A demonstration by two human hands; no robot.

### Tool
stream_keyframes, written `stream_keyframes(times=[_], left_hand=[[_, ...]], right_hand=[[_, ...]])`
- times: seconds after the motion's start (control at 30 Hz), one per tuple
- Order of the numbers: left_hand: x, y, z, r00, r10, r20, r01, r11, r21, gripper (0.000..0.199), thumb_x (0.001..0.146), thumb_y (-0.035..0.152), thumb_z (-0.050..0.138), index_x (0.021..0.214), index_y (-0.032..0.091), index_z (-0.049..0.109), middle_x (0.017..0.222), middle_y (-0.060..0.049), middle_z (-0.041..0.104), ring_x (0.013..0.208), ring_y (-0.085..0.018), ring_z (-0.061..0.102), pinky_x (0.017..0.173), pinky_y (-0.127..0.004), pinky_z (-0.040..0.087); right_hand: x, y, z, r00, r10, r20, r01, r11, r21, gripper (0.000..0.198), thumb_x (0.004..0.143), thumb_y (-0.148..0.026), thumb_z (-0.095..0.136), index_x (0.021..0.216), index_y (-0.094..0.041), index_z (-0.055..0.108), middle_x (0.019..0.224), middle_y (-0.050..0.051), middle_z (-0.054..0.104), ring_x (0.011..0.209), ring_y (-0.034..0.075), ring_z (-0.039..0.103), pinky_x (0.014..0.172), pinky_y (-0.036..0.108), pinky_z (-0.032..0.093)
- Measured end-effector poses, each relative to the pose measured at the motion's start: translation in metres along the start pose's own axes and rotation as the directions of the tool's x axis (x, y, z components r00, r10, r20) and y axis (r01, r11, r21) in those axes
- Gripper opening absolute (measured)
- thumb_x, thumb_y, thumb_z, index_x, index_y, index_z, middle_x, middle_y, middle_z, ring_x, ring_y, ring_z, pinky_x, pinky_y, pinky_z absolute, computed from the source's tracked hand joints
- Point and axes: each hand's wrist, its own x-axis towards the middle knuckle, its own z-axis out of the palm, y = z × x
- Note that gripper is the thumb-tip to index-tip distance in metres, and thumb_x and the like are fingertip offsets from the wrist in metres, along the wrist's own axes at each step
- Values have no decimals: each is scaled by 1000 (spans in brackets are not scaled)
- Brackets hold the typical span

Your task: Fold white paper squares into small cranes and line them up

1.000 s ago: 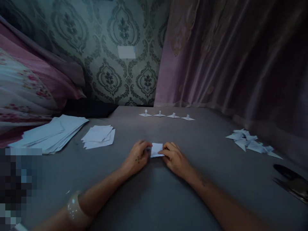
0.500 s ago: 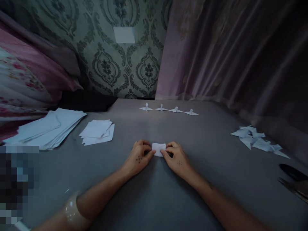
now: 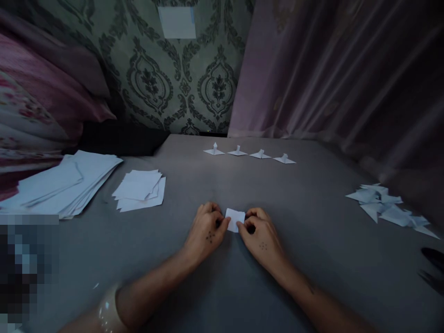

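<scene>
A small white piece of paper [image 3: 235, 219], roughly square, is held between my two hands just above or on the grey tabletop; I cannot tell which. My left hand [image 3: 209, 225] pinches its left edge between thumb and fingers. On the other side my right hand [image 3: 260, 230] grips the right edge, its thumb lying over the lower right corner. The fingertips behind the paper are partly hidden. Beyond the hands, several folded paper figures [image 3: 237, 151] with flat pointed sides and a raised middle stand in a row.
To the left lie a stack of large white sheets [image 3: 69, 180] and a smaller pile of cut paper [image 3: 138, 186]. A heap of folded paper pieces [image 3: 388, 203] is at the right, with a dark object [image 3: 432, 256] nearer me. Curtains [image 3: 294, 83] and a patterned wall [image 3: 187, 88] border the table.
The paper now sits slightly tilted, with both hands still on it. The whole view has shifted a little, so the wall appears higher and the right-hand heap farther right.
</scene>
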Motion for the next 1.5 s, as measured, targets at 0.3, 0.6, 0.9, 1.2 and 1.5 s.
stream_keyframes(times=[0.3, 0.6, 0.9, 1.2, 1.5], left_hand=[[5, 0, -1, 999, -35, 26, 36, 999, -23, 21, 79, 28, 65, 61, 16, 63, 87, -6, 57, 87, -21, 51, 80, -37, 42], [7, -2, 0, 997, -57, 45, 59, 997, -42, 18, 76, 24, 66, 60, 17, 64, 86, -5, 57, 87, -20, 52, 83, -39, 39], [10, -1, -3, 994, -75, 76, 80, 995, -67, 20, 74, 27, 67, 57, 17, 64, 86, -6, 58, 87, -21, 52, 81, -36, 41], [7, 1, -7, 995, -52, 80, 58, 995, -84, 18, 75, 28, 66, 62, 16, 66, 88, -6, 59, 88, -21, 53, 85, -38, 40], [-8, -7, -23, 934, 339, 112, -344, 939, 25, 14, 79, 14, 58, 84, 21, 69, 109, -7, 58, 98, -22, 48, 85, -37, 39]], right_hand=[[3, -4, -1, 1000, 7, 10, -7, 1000, -7, 20, 76, -21, 59, 56, -19, 53, 90, 6, 57, 83, 19, 55, 79, 34, 45], [4, -3, -1, 1000, 9, 25, -9, 1000, -6, 18, 75, -20, 59, 57, -18, 54, 91, 7, 58, 85, 20, 54, 81, 36, 43], [5, -3, 0, 998, 32, 48, -31, 999, -8, 18, 73, -20, 59, 56, -18, 55, 91, 8, 57, 85, 20, 55, 81, 35, 43], [11, 0, -1, 996, 61, 58, -66, 994, 88, 18, 70, -26, 68, 57, -18, 59, 89, 6, 58, 80, 16, 57, 75, 30, 45], [-11, 1, -17, 961, -271, 47, 263, 956, 128, 15, 82, -15, 58, 87, -24, 70, 103, 6, 56, 97, 18, 54, 86, 33, 45]])
